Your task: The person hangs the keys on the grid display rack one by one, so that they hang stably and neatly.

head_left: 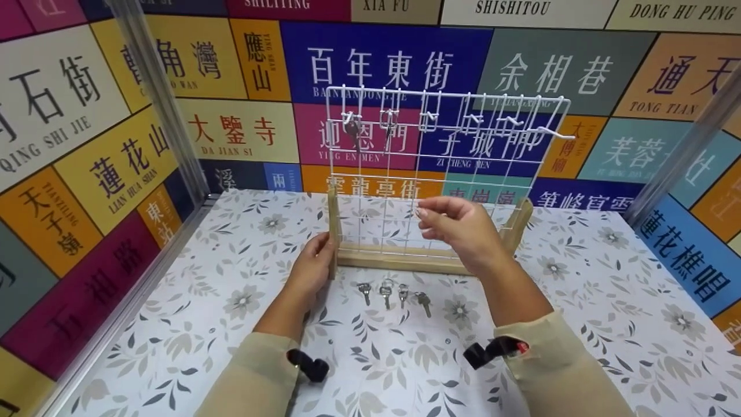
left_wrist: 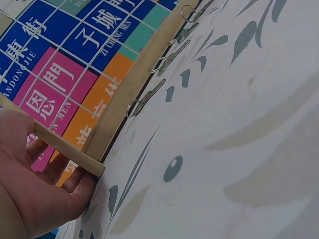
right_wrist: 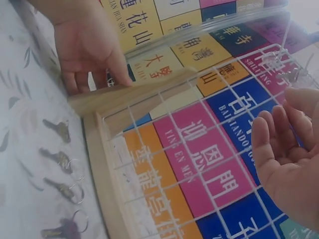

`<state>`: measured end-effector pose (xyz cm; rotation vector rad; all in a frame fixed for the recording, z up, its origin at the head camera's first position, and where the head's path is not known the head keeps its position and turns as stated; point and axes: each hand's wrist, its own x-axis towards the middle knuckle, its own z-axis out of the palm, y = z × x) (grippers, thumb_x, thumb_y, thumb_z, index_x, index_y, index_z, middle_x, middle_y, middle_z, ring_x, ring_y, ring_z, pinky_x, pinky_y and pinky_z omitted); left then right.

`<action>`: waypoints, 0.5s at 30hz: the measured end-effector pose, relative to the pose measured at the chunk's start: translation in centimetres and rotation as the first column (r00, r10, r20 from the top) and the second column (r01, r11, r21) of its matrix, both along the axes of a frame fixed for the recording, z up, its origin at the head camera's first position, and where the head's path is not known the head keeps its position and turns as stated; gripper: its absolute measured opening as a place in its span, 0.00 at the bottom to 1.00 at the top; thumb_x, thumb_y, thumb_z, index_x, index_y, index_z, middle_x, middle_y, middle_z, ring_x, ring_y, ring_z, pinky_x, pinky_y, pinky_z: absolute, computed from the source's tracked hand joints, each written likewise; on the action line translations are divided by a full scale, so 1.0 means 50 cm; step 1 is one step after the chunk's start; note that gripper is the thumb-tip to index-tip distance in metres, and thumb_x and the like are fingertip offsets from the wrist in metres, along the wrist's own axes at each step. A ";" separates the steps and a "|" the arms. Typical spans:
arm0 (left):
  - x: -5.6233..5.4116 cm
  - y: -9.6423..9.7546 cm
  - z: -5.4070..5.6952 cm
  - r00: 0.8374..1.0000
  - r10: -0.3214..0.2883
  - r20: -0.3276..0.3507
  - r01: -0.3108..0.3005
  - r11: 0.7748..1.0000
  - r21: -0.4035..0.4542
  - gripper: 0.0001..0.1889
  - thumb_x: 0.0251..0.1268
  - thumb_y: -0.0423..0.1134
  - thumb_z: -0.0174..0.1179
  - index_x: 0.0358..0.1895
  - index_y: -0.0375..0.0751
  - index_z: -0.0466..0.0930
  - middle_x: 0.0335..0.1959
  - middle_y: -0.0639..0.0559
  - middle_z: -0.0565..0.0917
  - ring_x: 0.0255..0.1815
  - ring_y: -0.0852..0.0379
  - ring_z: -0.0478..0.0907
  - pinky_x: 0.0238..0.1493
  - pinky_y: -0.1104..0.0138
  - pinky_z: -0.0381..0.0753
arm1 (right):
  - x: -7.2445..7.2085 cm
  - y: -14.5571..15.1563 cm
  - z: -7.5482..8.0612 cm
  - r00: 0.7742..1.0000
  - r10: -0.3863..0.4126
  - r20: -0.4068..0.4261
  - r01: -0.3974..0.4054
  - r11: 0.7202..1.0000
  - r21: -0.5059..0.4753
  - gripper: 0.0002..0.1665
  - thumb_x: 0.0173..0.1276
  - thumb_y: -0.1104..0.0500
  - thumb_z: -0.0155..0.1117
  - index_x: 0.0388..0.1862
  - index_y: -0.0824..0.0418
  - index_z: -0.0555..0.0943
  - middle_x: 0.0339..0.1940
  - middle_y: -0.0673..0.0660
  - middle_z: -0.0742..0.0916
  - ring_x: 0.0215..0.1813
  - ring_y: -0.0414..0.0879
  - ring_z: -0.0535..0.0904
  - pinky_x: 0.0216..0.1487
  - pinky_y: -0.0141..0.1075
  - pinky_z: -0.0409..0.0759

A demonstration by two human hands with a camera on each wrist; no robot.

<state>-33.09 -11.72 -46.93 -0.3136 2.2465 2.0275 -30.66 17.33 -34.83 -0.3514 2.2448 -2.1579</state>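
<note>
A white wire grid rack (head_left: 431, 153) with a row of hooks stands upright in a wooden base (head_left: 405, 264). My left hand (head_left: 311, 263) grips the wooden side post (left_wrist: 70, 149) at the rack's left end, thumb and fingers on either side. My right hand (head_left: 463, 231) is raised in front of the grid, below the hooks, its fingers loosely bent with nothing visible between them. A key (head_left: 352, 134) hangs from the leftmost hook, and another key (head_left: 388, 124) hangs at the second. Several keys with rings, one a silver key (head_left: 364, 292), lie in a row before the base.
The table's floral cloth (head_left: 191, 341) spreads around the rack. Panels with printed characters (head_left: 382, 58) form the walls behind and at both sides. A clear corner strip (head_left: 168, 104) runs up at the left. Each sleeve carries a black wrist camera (head_left: 308, 366).
</note>
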 end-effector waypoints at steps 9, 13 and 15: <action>-0.003 -0.001 -0.003 1.000 0.003 -0.016 -0.003 0.999 -0.038 0.30 0.84 0.63 0.50 0.81 0.62 0.66 0.81 0.57 0.70 0.83 0.52 0.65 0.87 0.50 0.60 | 0.006 0.041 -0.075 0.997 0.019 0.073 -0.027 0.995 0.099 0.18 0.75 0.56 0.73 0.59 0.63 0.87 0.46 0.51 0.90 0.45 0.43 0.88 0.50 0.36 0.91; -0.003 -0.001 -0.005 1.000 0.003 -0.004 -0.003 1.000 -0.031 0.29 0.84 0.63 0.50 0.81 0.63 0.67 0.81 0.58 0.70 0.83 0.52 0.66 0.87 0.50 0.60 | 0.004 0.053 -0.112 0.994 0.036 0.103 -0.052 0.987 0.152 0.19 0.75 0.57 0.72 0.60 0.66 0.86 0.47 0.49 0.90 0.46 0.43 0.88 0.51 0.35 0.90; -0.004 -0.001 -0.005 1.000 0.009 0.006 -0.009 1.000 -0.030 0.29 0.83 0.64 0.51 0.80 0.64 0.67 0.80 0.59 0.71 0.83 0.52 0.66 0.87 0.50 0.60 | 0.001 0.057 -0.130 0.992 0.038 0.121 -0.059 0.983 0.173 0.20 0.75 0.57 0.72 0.60 0.66 0.86 0.48 0.49 0.91 0.46 0.43 0.89 0.50 0.35 0.90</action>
